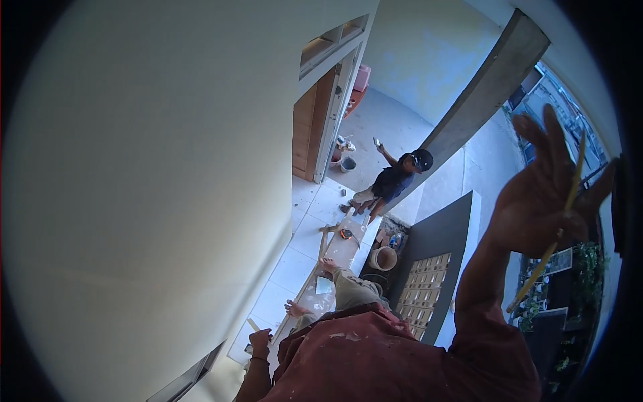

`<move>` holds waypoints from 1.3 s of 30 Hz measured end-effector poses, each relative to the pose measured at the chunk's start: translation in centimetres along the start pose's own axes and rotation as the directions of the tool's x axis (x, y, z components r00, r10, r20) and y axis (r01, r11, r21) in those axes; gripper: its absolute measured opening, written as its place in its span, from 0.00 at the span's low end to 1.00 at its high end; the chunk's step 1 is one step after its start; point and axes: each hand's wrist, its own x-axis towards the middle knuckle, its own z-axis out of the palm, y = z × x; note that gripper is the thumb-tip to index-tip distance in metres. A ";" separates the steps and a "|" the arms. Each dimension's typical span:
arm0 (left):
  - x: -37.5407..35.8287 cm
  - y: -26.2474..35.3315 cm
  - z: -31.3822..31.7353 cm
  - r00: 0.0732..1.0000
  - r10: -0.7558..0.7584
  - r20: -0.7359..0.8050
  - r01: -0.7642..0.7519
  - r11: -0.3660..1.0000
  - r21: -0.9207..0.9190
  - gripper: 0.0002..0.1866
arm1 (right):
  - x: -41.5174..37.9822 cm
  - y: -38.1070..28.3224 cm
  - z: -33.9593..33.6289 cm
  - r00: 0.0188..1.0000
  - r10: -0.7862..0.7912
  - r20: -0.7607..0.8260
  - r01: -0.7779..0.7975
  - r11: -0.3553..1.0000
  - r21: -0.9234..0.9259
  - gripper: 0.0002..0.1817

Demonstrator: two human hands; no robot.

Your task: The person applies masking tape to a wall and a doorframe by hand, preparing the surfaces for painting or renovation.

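Observation:
High at the right of the head view, my right hand point(542, 194) is raised with a long yellow pencil point(544, 258) pinched between its fingers; some fingers stretch upward. Low in the view, my left hand point(260, 340) is closed round a small, pale, flat stick point(253, 325). My bare feet stand on a paint-spotted plank point(345, 251). On that plank lie an orange and black tape measure point(345, 234) and a pale square piece point(323, 285).
Below, another person point(395, 181) in a dark cap holds a small object. A cream wall point(147, 167) fills the left. Buckets point(384, 258), a concrete beam point(482, 74), a doorway point(315, 127) and a grey partition with openings point(435, 261) are around.

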 end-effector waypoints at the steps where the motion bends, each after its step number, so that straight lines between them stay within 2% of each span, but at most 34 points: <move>1: 0.1 2.8 -0.2 0.898 -0.438 0.041 0.400 0.774 -0.490 0.11 | 0.9 -0.9 -1.5 0.995 -0.084 -0.046 0.083 0.996 -0.038 0.43; 2: 0.6 -0.2 0.1 0.995 -0.103 -0.015 0.099 0.985 -0.140 0.11 | 1.3 -1.7 -2.5 0.988 -0.139 -0.074 0.132 0.987 -0.088 0.42; 3: 1.1 -0.9 0.2 0.997 -0.081 0.019 0.081 0.996 -0.030 0.12 | 1.3 -2.1 -3.3 0.982 -0.166 -0.086 0.152 0.977 -0.149 0.41; 4: 1.5 -1.0 -0.1 0.996 -0.063 0.056 0.058 0.995 0.080 0.17 | 0.5 -2.0 -3.1 0.988 -0.121 -0.098 0.095 0.966 -0.239 0.42; 5: 1.7 -0.8 0.0 0.999 0.048 0.014 -0.047 0.999 -0.024 0.10 | -0.3 -1.9 -2.9 0.991 -0.076 -0.110 0.037 0.945 -0.326 0.43; 6: 1.7 -0.7 -0.5 0.986 0.085 0.146 -0.117 0.966 0.229 0.11 | -1.8 -1.5 -1.4 0.987 0.021 -0.158 -0.074 0.937 -0.342 0.44; 8: 1.1 1.3 -1.7 0.938 0.207 0.279 -0.339 0.720 0.605 0.12 | -4.6 -1.1 2.2 0.946 0.262 -0.191 -0.315 0.884 -0.345 0.46; 10: 1.9 -0.1 -1.3 0.953 0.119 0.278 -0.251 0.827 0.504 0.13 | -11.3 2.4 3.8 0.849 0.510 -0.140 -0.526 0.841 -0.127 0.37; 11: 2.4 -0.8 -1.1 0.956 0.076 0.283 -0.201 0.871 0.447 0.14 | -15.2 4.4 4.1 0.767 0.637 -0.070 -0.641 0.761 -0.102 0.35; 12: 2.5 -1.0 -1.2 0.958 0.071 0.278 -0.190 0.882 0.432 0.13 | -20.8 5.7 4.2 0.630 0.775 0.050 -0.761 0.629 -0.157 0.33; 13: 2.7 -1.2 -1.5 0.960 0.065 0.274 -0.179 0.891 0.417 0.12 | -27.1 6.6 3.9 0.447 0.876 0.181 -0.796 0.481 -0.367 0.31; 14: 2.8 -1.3 -1.7 0.961 0.059 0.271 -0.169 0.900 0.401 0.11 | -33.3 6.9 3.7 0.246 0.929 0.276 -0.723 0.366 -0.586 0.29; 15: 2.8 -1.5 -2.0 0.977 0.056 0.204 -0.111 0.957 0.270 0.10 | -37.6 5.9 4.9 0.045 0.959 0.281 -0.625 0.247 -0.741 0.18; 16: 3.1 -1.0 -2.2 0.990 0.044 0.134 -0.061 0.990 0.127 0.09 | -42.7 4.7 5.0 0.028 0.951 0.306 -0.475 0.282 -0.834 0.23; 17: 3.2 -0.9 -2.3 0.998 0.019 0.067 -0.018 1.000 -0.022 0.08 | -48.0 3.0 4.7 -0.073 0.946 0.317 -0.492 0.242 -0.836 0.25; 18: 3.0 -0.7 -2.7 0.999 0.006 0.045 -0.003 0.997 -0.075 0.07 | -52.0 1.9 4.4 -0.178 0.929 0.324 -0.507 0.196 -0.839 0.28; 20: 3.2 -1.7 -3.3 1.000 -0.018 -0.001 0.017 0.984 -0.177 0.07 | -55.5 3.5 3.3 -0.174 0.922 0.347 -0.551 0.201 -0.810 0.26; 21: 3.2 -2.1 -3.9 0.978 -0.198 0.070 0.201 0.979 -0.037 0.12 | -55.4 3.9 3.2 -0.169 0.918 0.359 -0.573 0.205 -0.794 0.26; 24: 2.7 -2.7 -4.4 0.974 -0.214 0.073 0.221 0.969 -0.108 0.07 | -52.9 4.9 2.7 -0.244 0.942 0.230 -0.511 0.077 -0.856 0.24; 25: 2.5 -2.9 -4.5 0.988 -0.147 0.053 0.151 0.986 -0.076 0.07 | -52.5 4.7 3.1 -0.252 0.950 0.182 -0.458 0.048 -0.888 0.20; 27: 1.7 -2.4 -5.1 1.000 -0.018 0.011 0.018 1.000 -0.006 0.08 | -54.2 4.0 3.3 -0.217 0.957 0.190 -0.455 0.073 -0.887 0.19; 30: 0.5 -2.7 -4.8 0.983 -0.182 0.035 0.184 0.981 -0.057 0.09 | -57.7 4.6 2.1 -0.200 0.937 0.286 -0.516 0.147 -0.844 0.18; 32: 0.0 -2.5 -4.9 0.982 -0.162 0.095 0.148 0.979 0.137 0.08 | -57.5 4.7 2.5 -0.174 0.934 0.312 -0.545 0.173 -0.821 0.18; 33: -0.6 -3.2 -4.7 0.973 -0.122 0.195 0.012 0.874 0.486 0.12 | -56.1 4.5 3.2 -0.212 0.932 0.294 -0.520 0.147 -0.841 0.18; 34: -1.3 -0.7 -5.5 0.953 -0.080 0.293 -0.174 0.648 0.742 0.18 | -55.3 4.6 3.1 -0.248 0.933 0.262 -0.490 0.112 -0.864 0.17; 35: -1.1 -2.8 -4.2 0.945 -0.238 0.223 0.105 0.869 0.483 0.20 | -56.0 4.7 3.1 -0.211 0.942 0.260 -0.462 0.138 -0.876 0.20; 36: -0.8 -2.8 -3.7 0.909 -0.389 0.148 0.371 0.919 0.136 0.23 | -55.9 4.3 3.0 -0.213 0.941 0.264 -0.474 0.137 -0.870 0.21; 37: -1.0 -3.1 -3.4 0.917 -0.340 0.208 0.253 0.899 0.357 0.22 | -55.6 4.3 3.1 -0.213 0.940 0.268 -0.484 0.137 -0.864 0.22; 39: -1.4 0.4 -4.5 0.916 -0.236 0.325 -0.071 0.702 0.709 0.21 | -54.8 4.2 3.1 -0.211 0.934 0.287 -0.505 0.148 -0.850 0.25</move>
